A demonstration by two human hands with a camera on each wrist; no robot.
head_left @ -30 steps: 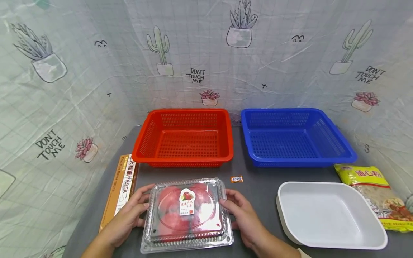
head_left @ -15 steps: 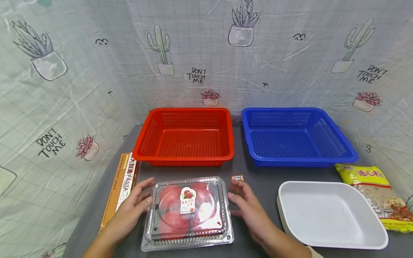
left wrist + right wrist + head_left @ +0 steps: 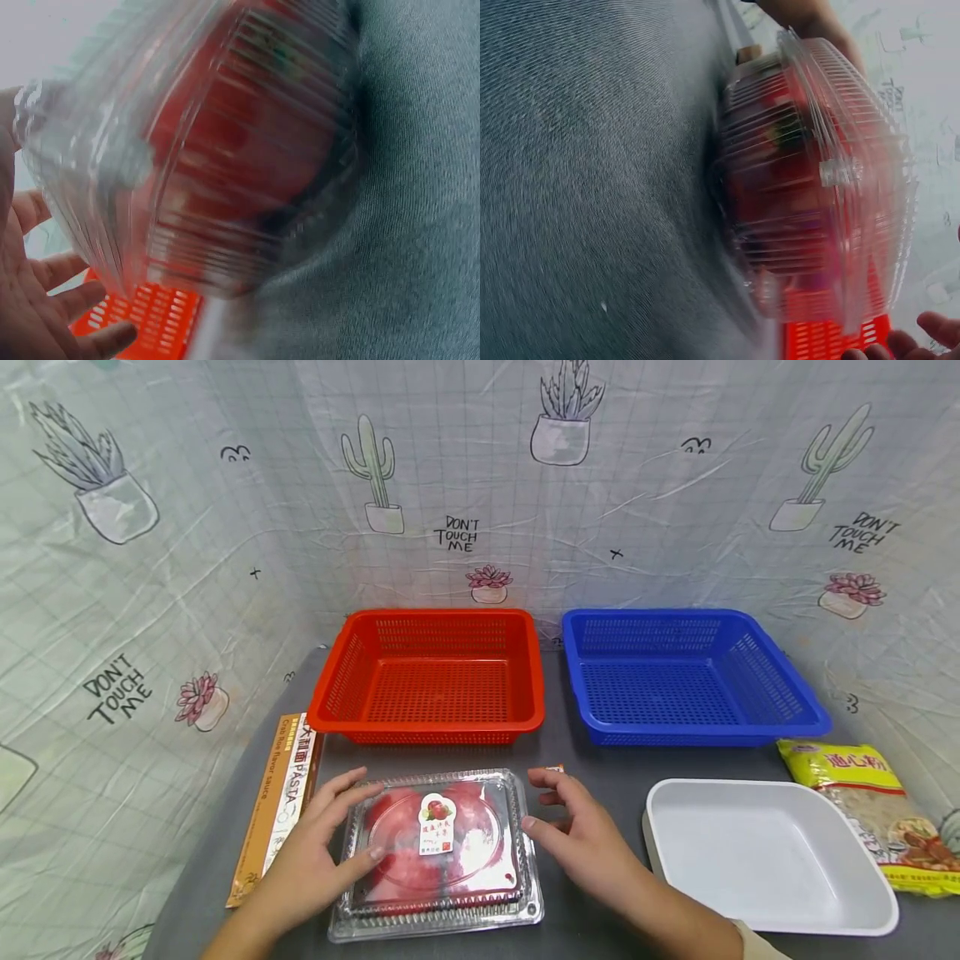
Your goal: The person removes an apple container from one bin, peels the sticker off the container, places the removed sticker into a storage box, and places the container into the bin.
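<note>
A clear plastic clamshell box (image 3: pixel 450 877) of red fruit, with a white label on its lid, lies on the dark grey table in front of me. My left hand (image 3: pixel 318 852) is spread over its left edge, thumb and fingertips overlapping the lid in the head view. At the right edge is my right hand (image 3: pixel 585 839), fingers loosely bent and thumb tip close to the rim. The left wrist view has the box's side wall (image 3: pixel 232 135) beside relaxed fingers (image 3: pixel 79 300). Only fingertips (image 3: pixel 900 345) show in the right wrist view, apart from the blurred box (image 3: pixel 810 172).
Behind the box stand a red basket (image 3: pixel 442 727) and a blue basket (image 3: pixel 705 731). A white tray (image 3: pixel 765 860) is at the right, with a yellow pasta bag (image 3: pixel 870 810) beyond. A pasta box (image 3: pixel 273 810) lies left. The right hand mostly hides a small wrapped packet (image 3: pixel 556 768).
Both hands first touched the box's sides, then moved slightly apart from it. Now the left hand has come in over the lid's left edge, and the right is back near the rim. The box stayed put.
</note>
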